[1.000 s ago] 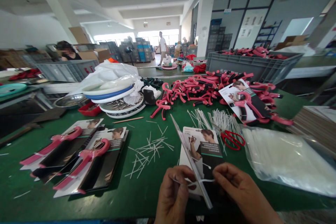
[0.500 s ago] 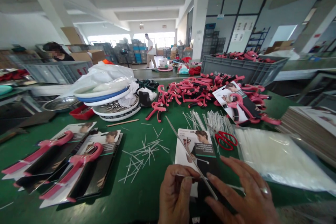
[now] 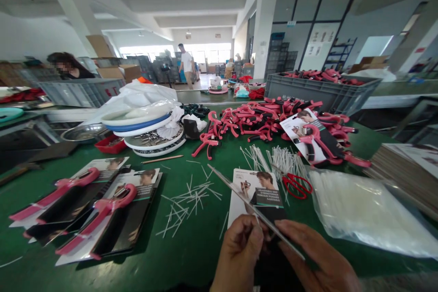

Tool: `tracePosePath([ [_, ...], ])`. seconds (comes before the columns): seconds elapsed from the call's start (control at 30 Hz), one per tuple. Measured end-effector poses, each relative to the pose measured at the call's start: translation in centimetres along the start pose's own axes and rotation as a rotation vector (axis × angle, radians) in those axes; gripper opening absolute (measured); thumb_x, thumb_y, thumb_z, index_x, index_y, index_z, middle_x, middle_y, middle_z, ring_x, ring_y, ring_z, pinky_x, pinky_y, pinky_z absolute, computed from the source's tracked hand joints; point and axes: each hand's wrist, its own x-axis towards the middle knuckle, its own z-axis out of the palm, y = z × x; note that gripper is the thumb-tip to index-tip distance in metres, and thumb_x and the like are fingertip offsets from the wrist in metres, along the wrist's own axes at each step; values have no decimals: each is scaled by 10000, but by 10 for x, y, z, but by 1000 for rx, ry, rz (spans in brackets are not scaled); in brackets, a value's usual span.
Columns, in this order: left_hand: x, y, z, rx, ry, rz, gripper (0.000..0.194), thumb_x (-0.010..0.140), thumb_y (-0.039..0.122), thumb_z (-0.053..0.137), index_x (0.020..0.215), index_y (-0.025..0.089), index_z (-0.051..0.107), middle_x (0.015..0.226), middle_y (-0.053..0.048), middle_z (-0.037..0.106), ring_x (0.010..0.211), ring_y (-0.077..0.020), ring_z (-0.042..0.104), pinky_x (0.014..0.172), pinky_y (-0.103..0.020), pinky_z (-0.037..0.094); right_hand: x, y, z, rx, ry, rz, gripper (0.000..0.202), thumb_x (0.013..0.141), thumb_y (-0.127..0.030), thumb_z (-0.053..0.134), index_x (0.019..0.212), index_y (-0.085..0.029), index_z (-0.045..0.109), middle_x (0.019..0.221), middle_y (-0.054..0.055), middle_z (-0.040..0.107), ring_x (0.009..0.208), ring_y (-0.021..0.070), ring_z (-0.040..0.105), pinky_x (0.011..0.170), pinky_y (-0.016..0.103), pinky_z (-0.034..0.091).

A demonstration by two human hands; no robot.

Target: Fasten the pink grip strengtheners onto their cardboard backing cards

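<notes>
near the printed card's (image 3: 239, 180) bottom edge, the left hand (image 3: 241, 246) pinches narrowly against a tilted thin card (image 3: 270, 225) — the right hand (image 3: 308, 246) touches it, grip unclear.

Both hands are totally bare, left hand (image 3: 239, 251) and right hand (image 3: 315, 253) alike, fingers and thumbs just regular ones. Bit of dark stuff (image 3: 190, 288) at the bottom edge, maybe clothing, honestly too murky to tell.
</notes>
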Motion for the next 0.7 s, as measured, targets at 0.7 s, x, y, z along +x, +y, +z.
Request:
tracePosePath([
  [0.7, 10, 15, 4, -46, -16, -188, 382, 570, 416, 792, 646, 130, 551, 549, 26, 560, 405, -25, 432, 400, -145, 383, 8, 0, 3, 88, 10, 32, 167, 834, -270, 563, 972, -228, 647, 910, 43, 700, 790, 162, 678, 711, 196, 551],
])
